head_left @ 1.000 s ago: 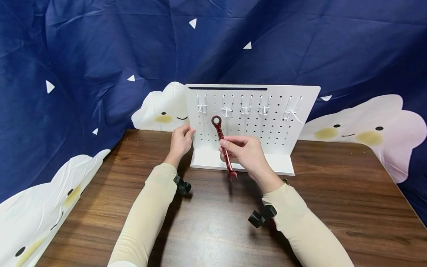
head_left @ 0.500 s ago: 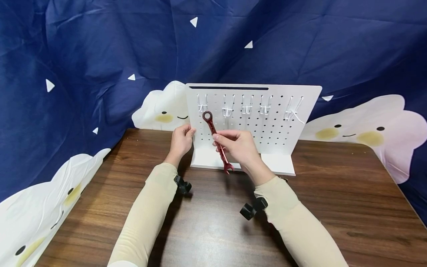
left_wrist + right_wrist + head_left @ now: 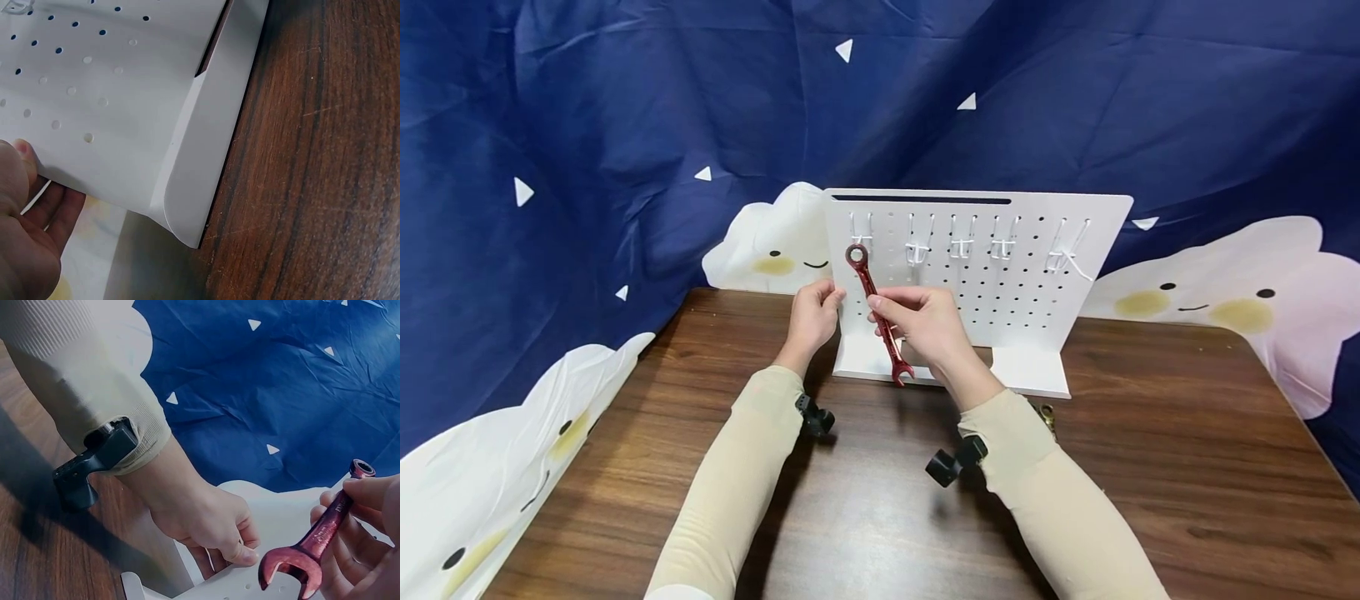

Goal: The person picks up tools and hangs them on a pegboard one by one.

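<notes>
Pinching red wrench [image 3: 890,342] mid-shaft, right hand [image 3: 931,325] holds it tilted before leftmost hook [image 3: 861,239] of white pegboard [image 3: 981,279]; contact unclear. Left hand [image 3: 812,317] pinches board's left edge. Firm pinch, braced board probably work best. Wrench glossy, ring-ended, metallic-looking; board smooth, flat, round-holed; hook thin wire; table [image 3: 1187,417] wood-grained.

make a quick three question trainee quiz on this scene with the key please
1. True or false: the right hand holds the shiny red metal wrench.
2. Multiple choice: in the head view, which end of the wrench is higher? a) open b) ring
3. Fill in: in the head view, the left hand grips the white, flat, perforated board by its ____ edge.
Key: 1 true; 2 b; 3 left.
</notes>
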A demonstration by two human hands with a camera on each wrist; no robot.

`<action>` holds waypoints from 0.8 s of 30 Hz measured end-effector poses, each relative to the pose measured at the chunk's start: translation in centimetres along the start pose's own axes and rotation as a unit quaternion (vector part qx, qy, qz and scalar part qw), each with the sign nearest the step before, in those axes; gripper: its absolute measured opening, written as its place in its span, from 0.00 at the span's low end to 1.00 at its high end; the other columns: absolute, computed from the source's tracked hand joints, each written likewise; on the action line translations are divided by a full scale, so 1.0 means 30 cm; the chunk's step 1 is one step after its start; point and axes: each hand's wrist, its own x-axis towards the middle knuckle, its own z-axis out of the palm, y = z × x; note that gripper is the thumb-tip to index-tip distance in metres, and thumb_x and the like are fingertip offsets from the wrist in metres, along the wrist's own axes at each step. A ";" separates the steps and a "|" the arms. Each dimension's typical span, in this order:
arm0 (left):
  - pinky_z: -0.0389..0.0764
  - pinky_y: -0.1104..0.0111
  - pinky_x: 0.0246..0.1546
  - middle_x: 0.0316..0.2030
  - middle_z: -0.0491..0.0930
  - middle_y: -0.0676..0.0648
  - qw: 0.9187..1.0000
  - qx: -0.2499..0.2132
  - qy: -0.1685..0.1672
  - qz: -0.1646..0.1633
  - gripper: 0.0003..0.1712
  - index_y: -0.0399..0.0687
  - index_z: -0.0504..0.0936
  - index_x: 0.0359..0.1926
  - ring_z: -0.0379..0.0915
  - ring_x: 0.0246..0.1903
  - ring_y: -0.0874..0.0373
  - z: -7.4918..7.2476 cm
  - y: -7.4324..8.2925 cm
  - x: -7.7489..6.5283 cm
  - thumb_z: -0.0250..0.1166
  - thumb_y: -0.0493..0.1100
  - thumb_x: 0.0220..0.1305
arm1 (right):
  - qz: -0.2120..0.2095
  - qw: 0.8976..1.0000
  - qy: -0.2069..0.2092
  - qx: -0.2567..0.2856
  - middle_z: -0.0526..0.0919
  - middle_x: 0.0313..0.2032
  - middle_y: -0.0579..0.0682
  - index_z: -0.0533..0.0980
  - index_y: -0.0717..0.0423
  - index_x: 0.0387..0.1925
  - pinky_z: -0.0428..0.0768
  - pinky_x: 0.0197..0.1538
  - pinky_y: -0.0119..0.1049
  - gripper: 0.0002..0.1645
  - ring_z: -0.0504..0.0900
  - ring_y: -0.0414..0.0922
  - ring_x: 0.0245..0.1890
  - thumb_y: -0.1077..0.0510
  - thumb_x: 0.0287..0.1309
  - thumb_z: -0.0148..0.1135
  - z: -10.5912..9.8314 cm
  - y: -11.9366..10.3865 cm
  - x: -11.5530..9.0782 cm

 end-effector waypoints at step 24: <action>0.68 0.65 0.36 0.24 0.77 0.44 1.000 -0.004 -0.001 -0.004 0.14 0.31 0.83 0.34 0.69 0.31 0.52 0.000 -0.006 -0.001 0.65 0.38 0.78 | 0.013 0.999 0.028 0.017 0.93 0.39 0.59 0.86 0.69 0.54 0.89 0.38 0.34 0.15 0.89 0.39 0.29 0.62 0.72 0.70 0.060 0.056 0.094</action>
